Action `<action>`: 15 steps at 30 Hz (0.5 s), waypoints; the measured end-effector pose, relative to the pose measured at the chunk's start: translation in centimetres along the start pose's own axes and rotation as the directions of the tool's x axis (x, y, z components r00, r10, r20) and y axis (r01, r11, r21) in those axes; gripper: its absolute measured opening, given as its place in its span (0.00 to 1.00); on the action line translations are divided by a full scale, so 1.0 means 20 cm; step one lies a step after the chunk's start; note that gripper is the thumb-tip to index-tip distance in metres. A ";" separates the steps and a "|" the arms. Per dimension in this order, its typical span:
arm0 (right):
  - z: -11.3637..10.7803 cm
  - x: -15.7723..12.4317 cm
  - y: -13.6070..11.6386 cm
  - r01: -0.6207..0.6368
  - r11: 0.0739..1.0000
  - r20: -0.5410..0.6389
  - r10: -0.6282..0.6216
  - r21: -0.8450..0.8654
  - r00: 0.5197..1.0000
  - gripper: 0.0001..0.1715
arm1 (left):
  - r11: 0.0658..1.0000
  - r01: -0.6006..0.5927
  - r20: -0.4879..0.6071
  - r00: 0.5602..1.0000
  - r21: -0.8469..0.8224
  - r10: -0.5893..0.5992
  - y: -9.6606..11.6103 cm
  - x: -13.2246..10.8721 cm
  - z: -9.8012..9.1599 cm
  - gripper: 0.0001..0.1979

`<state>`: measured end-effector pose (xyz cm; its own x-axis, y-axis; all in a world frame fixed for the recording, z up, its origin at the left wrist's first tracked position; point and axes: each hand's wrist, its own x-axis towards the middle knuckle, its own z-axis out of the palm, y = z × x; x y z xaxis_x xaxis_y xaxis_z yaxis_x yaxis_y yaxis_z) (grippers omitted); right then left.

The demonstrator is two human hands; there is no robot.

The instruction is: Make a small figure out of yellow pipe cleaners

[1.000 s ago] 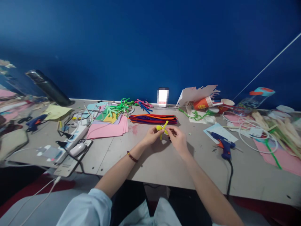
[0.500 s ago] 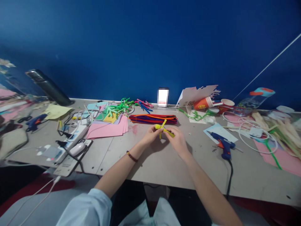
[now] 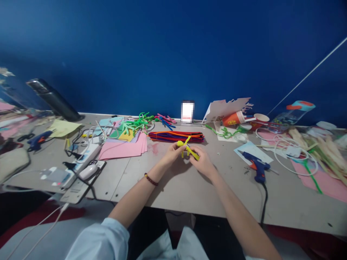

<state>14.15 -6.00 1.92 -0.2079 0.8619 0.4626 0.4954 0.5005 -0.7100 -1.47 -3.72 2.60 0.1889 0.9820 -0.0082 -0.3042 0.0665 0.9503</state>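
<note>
Between my hands, over the middle of the table, is a yellow fuzzy figure [image 3: 187, 145] that looks bent from pipe cleaners, with a rounded knob at its left end and thin limbs. My left hand [image 3: 173, 153] pinches it near the knob. The fingers of my right hand [image 3: 200, 159] are closed on its thicker lower right end. Just behind the hands lies a bundle of red, purple and orange pipe cleaners [image 3: 165, 136]. My fingertips partly hide the yellow piece.
Pink paper [image 3: 121, 150], green pipe cleaners [image 3: 141, 122] and a power strip [image 3: 84, 159] lie left. A blue glue gun [image 3: 258, 168] with a trailing cord rests right, near paper cups [image 3: 233, 118]. A lit phone [image 3: 187, 112] stands against the blue wall.
My right hand has shifted slightly left and down, its fingers now lower on the yellow figure, so more of the figure's middle and right end shows. My left hand still grips it.
</note>
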 end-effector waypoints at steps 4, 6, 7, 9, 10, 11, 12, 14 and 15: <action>0.00 0.01 0.04 0.051 0.993 0.022 -0.049 -0.106 0.999 0.11 | 1.000 0.014 0.035 0.999 0.012 -0.015 -0.01 0.01 0.00 0.13; 0.00 0.01 0.05 0.084 0.983 0.019 -0.082 -0.161 0.996 0.09 | 1.000 0.016 0.055 0.998 0.025 -0.018 -0.02 0.01 0.00 0.14; 0.00 0.01 0.06 0.099 0.978 0.015 -0.098 -0.183 0.995 0.08 | 0.999 0.014 0.056 0.998 0.031 -0.016 -0.02 0.01 0.00 0.15; -0.01 0.01 0.07 0.124 0.968 0.000 -0.127 -0.217 0.992 0.08 | 0.999 0.009 0.049 0.999 0.038 -0.011 -0.03 0.01 0.01 0.14; -0.01 0.01 0.07 0.131 0.964 -0.012 -0.137 -0.230 0.990 0.08 | 0.999 0.008 0.042 0.999 0.036 -0.010 -0.04 0.01 0.01 0.14; -0.01 0.01 0.07 0.134 0.962 -0.025 -0.144 -0.240 0.989 0.09 | 0.999 0.008 0.035 0.999 0.033 -0.009 -0.04 0.01 0.01 0.14; -0.01 0.01 0.06 0.132 0.961 -0.038 -0.145 -0.244 0.989 0.09 | 0.999 0.007 0.029 1.000 0.031 -0.008 -0.04 0.01 0.01 0.14; -0.01 0.00 0.05 0.112 0.967 -0.057 -0.128 -0.228 0.990 0.10 | 0.999 0.002 0.029 1.000 0.036 -0.003 -0.04 0.01 0.01 0.14; -0.01 0.00 0.04 0.098 0.973 -0.067 -0.114 -0.211 0.991 0.10 | 0.999 -0.002 0.033 0.999 0.040 0.001 -0.03 0.01 0.01 0.14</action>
<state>14.67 -5.53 1.38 -0.2063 0.7917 0.5750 0.6395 0.5539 -0.5332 -0.98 -3.66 2.04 0.2198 0.9755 0.0029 -0.2667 0.0573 0.9621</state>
